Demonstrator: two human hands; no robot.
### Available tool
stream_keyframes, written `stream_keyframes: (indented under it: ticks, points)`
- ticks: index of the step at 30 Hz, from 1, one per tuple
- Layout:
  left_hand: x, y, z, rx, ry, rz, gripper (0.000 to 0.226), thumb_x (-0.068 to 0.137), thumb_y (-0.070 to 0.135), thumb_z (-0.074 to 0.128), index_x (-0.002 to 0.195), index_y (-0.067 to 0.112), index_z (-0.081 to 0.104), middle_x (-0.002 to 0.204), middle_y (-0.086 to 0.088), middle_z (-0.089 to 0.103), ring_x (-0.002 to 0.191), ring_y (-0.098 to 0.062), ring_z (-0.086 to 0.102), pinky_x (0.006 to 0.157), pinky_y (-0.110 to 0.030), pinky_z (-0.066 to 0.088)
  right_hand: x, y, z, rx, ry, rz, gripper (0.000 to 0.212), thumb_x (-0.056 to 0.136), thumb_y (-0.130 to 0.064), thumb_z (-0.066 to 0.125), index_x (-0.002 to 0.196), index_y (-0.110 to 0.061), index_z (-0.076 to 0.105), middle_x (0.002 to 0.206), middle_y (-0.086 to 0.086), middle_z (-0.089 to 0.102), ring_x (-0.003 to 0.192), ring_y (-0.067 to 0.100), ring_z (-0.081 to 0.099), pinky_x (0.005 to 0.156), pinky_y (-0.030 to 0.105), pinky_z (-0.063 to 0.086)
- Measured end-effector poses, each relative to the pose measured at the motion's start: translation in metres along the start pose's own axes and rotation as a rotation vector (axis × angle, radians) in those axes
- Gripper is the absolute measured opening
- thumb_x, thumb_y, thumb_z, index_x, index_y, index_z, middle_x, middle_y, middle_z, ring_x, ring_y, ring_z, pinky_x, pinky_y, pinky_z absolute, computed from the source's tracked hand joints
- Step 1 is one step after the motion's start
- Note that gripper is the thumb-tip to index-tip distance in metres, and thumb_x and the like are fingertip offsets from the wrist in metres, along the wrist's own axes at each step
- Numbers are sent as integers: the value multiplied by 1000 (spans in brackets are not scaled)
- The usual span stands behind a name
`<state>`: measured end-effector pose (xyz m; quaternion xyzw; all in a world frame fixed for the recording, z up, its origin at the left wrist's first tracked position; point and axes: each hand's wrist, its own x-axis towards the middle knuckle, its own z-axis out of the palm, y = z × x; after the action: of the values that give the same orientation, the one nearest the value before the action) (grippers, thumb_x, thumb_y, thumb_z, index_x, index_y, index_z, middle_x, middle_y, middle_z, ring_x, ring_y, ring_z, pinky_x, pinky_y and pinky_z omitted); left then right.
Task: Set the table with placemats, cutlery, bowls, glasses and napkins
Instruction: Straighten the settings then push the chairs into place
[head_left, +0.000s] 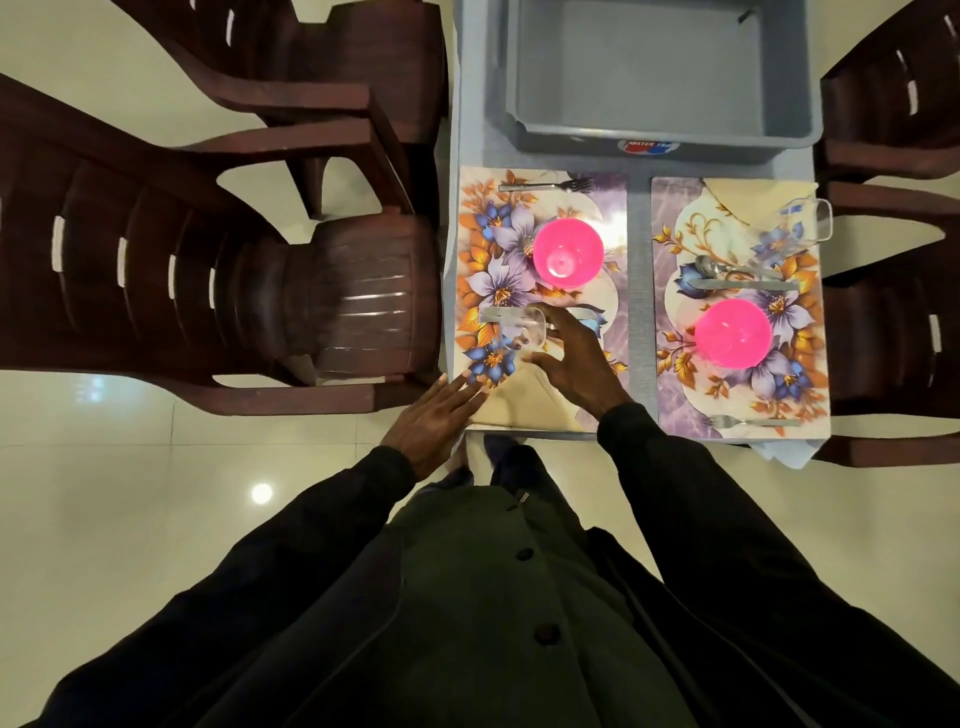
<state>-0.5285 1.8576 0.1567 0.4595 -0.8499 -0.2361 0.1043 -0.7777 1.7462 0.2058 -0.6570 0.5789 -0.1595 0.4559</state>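
At the near left corner of the worktop (638, 312), on the left placemat (470, 228), stands the glass (522, 328), and my next move turns on it. My right hand (574, 361) holds it: fingers curled over the far side, thumb round the near side, palm off to the glass's 4 o'clock. From that hand the glass lies at about 10 o'clock and touches it. From my left hand (434, 418) it lies at about 1 o'clock, near but apart.

The left hand is flat with straight fingers. Its tips rest at the mat's 7 o'clock corner, on the near left edge of the napkin (524, 402).

The glass seems to lean toward 9 o'clock. The other glass (808, 221) on the right placemat (670, 384) leans toward 3 in the same way, so I put that down to the wide lens and judge both upright.

The knife (493, 314) has its long axis running 9 to 3. It passes under or behind the glass, and I cannot tell whether the base sits on the blade. The pink bowl (568, 253) is at the glass's 1 o'clock, apart from it.

My judgement is that the right hand is the one to finish this. It should set the base flat on the mat just to the 6 o'clock side of the knife, then open toward 4 o'clock so the fingers don't drag the rim. The left hand can stay on the napkin.
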Motion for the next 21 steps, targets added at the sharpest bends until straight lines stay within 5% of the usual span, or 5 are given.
stream_keyframes:
  ticks: [8, 13, 17, 21]
  points:
    - [4, 3, 16, 24, -148, 123, 84, 79, -9, 75, 154, 8, 40, 160, -16, 37, 148, -36, 33, 118, -52, 30, -1, 2, -7, -6, -2, -37, 61, 92, -22, 76, 146, -18, 48, 145, -2, 55, 126, -3, 47, 110, 28, 43]
    - [1, 6, 24, 26, -178, 80, 92, 76, -4, 80, 156, 6, 35, 164, -16, 28, 152, -36, 22, 120, -46, 21, -5, 4, -10, 9, 1, -30, 65, 88, -16, 79, 145, -14, 49, 146, 3, 55, 131, 13, 52, 107, 26, 42]
    - [1, 12, 25, 30, -185, 44, 90, 76, -1, 81, 155, 6, 38, 163, -18, 30, 151, -34, 22, 117, -44, 21, -3, 7, -13, -4, -12, -27, 67, 87, -18, 80, 146, -14, 48, 148, 3, 54, 131, 12, 51, 100, 9, 38]
    - [1, 16, 25, 37, -195, 36, 87, 79, 2, 81, 154, 5, 39, 162, -19, 31, 149, -34, 19, 115, -47, 20, -4, 9, -13, 23, -16, -14, 67, 87, -20, 80, 146, -15, 48, 147, 2, 54, 131, 11, 51, 105, 19, 42]
